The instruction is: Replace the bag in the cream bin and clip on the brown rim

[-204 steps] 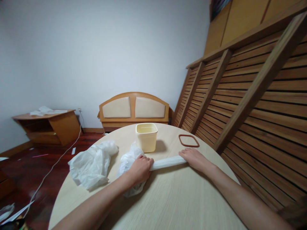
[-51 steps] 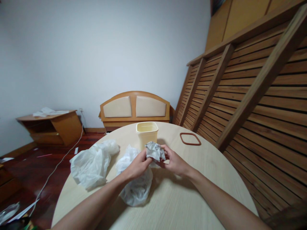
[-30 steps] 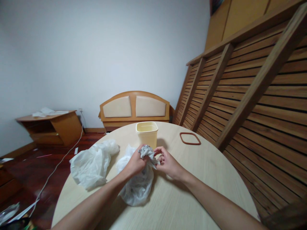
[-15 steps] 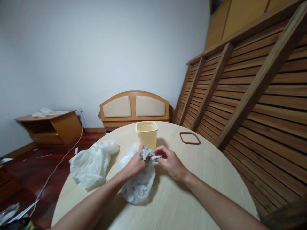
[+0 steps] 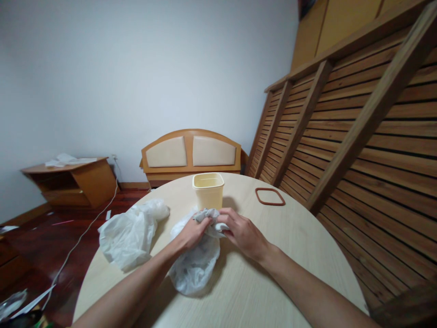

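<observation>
Left hand and right hand both grasp the bag: top bunched, lower part left loose; ring lies off the bin.

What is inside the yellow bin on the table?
The yellow bin shows only its upper inner walls; the front side hides the bottom, so anything lying there cannot be seen.
</observation>
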Demonstrator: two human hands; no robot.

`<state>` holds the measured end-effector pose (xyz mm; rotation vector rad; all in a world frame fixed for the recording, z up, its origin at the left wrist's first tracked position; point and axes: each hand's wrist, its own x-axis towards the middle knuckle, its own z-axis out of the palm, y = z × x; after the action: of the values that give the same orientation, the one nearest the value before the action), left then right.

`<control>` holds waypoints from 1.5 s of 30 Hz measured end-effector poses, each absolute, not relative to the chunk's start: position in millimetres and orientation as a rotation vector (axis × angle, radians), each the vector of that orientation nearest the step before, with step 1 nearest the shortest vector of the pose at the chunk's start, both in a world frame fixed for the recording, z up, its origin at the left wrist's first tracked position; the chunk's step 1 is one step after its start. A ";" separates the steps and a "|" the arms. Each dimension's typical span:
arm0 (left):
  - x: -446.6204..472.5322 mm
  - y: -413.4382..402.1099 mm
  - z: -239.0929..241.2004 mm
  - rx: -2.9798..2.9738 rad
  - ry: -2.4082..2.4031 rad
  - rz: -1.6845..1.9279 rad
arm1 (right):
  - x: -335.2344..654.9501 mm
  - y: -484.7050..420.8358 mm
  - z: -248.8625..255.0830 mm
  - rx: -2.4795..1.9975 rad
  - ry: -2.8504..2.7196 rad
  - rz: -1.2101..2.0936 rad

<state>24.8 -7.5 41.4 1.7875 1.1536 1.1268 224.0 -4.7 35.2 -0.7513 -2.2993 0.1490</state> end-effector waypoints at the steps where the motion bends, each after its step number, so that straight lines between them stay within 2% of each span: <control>1: 22.5 -7.5 41.1 1.781 1.137 1.112 | 224.2 -4.8 35.3 -0.725 -2.315 0.130; 7: 17.5 -1.8 37.3 1.701 1.094 1.080 | 223.5 -1.9 33.1 -0.701 -2.339 0.148; 11: 24.9 3.0 36.9 1.590 1.072 1.247 | 223.8 1.1 30.4 -0.724 -2.338 0.133; 19: 20.6 8.7 30.1 1.678 1.345 1.443 | 223.1 2.6 26.1 -0.692 -2.337 0.113; 23: 22.4 5.6 36.6 1.656 1.262 1.557 | 223.3 2.7 28.0 -0.676 -2.354 0.075; 29: 30.7 2.4 32.1 1.554 1.137 1.411 | 225.3 2.8 31.7 -0.658 -2.328 0.131; 37: 38.8 -9.1 35.3 1.895 1.114 1.242 | 226.5 5.8 29.0 -0.625 -2.378 0.027; 45: 38.3 -11.0 31.5 1.965 1.036 1.020 | 229.2 5.2 29.7 -0.617 -2.355 0.116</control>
<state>38.3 -11.0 31.5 1.9655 1.0359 1.0199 229.2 5.2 29.7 -0.6169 -2.3549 0.1155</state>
